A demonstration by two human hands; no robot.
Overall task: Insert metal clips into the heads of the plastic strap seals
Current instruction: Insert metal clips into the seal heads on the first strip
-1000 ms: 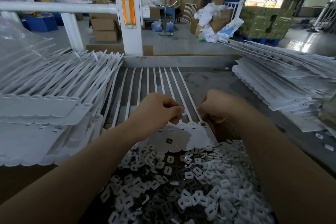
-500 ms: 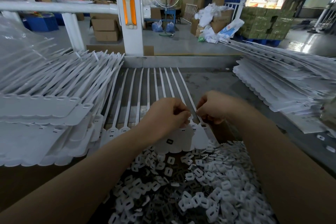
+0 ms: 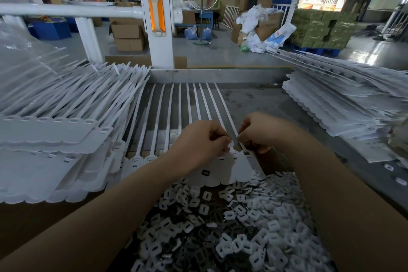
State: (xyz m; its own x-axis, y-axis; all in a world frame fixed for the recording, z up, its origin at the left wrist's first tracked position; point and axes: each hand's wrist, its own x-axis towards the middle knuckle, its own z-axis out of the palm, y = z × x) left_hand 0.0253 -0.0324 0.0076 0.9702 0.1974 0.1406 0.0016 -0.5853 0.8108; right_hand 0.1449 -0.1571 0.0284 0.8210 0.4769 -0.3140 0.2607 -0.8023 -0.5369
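— What's changing since a moment ago?
— Both hands are sitting a little further right along the row; left hand [image 3: 199, 142] is pinching a small white clip [image 3: 231, 145], fingers clamped.
— And the right hand [image 3: 258, 131]?
— Curling at the strap seals [image 3: 220, 170] (white, flat-headed, fanning across the worktop [image 3: 265, 99]); I cannot tell what it's gripping.

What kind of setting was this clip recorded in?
Most likely a factory assembly floor. Stacks of white plastic strap seals flank the bench, a heap of small loose clips lies in front, and cardboard boxes and wrapped pallets stand on the concrete floor behind.
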